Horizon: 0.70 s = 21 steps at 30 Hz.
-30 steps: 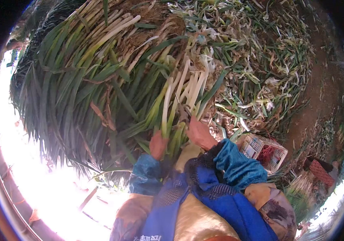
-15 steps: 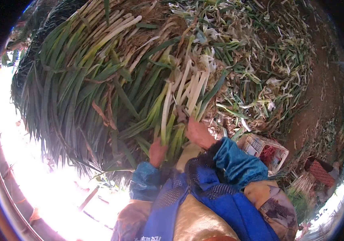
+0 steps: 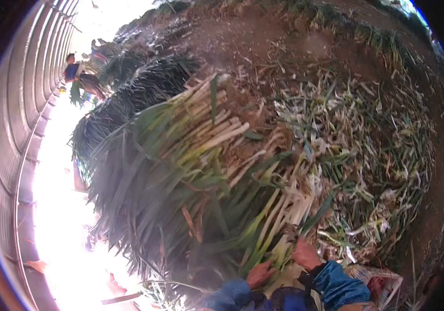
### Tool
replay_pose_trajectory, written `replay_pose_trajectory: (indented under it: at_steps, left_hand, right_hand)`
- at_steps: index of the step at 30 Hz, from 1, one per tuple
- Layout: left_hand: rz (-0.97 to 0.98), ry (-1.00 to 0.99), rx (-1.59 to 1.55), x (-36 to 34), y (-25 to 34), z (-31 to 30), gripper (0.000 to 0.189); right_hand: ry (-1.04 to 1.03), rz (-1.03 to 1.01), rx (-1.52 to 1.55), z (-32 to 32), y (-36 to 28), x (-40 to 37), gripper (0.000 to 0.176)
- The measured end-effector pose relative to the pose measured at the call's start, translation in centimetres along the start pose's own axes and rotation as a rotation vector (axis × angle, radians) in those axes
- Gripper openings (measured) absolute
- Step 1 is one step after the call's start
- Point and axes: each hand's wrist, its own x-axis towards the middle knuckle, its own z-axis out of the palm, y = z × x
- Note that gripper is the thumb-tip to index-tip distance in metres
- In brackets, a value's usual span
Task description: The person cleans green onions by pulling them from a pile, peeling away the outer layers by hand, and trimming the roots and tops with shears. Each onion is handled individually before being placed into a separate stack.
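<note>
At the lower centre, I see my left hand (image 3: 260, 276) partly open against the pale-stemmed leeks (image 3: 284, 210); my right hand (image 3: 306, 254) curls beside them, its grip unclear.

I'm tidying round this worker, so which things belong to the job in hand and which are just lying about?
In the job, by the look of it:
- left hand and right hand
- pale stalks at the hands
- leafy heap, probably

Seemingly lying about:
- leaf scraps
- white crate, though its red contents might be supplies
</note>
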Motion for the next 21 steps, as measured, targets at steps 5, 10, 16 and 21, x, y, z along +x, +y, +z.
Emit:
replay_pose_trajectory:
  at_steps: [5, 10, 16, 21]
  left_hand:
    - [0.204, -0.114, 0.362, -0.9, -8.3, -1.3, 0.034]
    - [-0.239, -0.129, 0.272, -6.9, -9.0, 1.0, 0.026]
    - [-0.278, -0.067, 0.292, -10.9, -6.3, 2.2, 0.02]
    - [-0.327, -0.091, 0.374, -8.9, -2.7, -1.1, 0.014]
  right_hand:
    - [0.164, -0.192, -0.114, 1.3, 3.1, -0.8, 0.053]
    - [0.014, -0.1, 0.015, 2.8, 4.2, -0.2, 0.061]
    - [0.389, -0.893, -0.163, 6.3, 0.6, -2.4, 0.022]
    - [0.017, -0.17, 0.128, 5.2, 1.0, 4.6, 0.049]
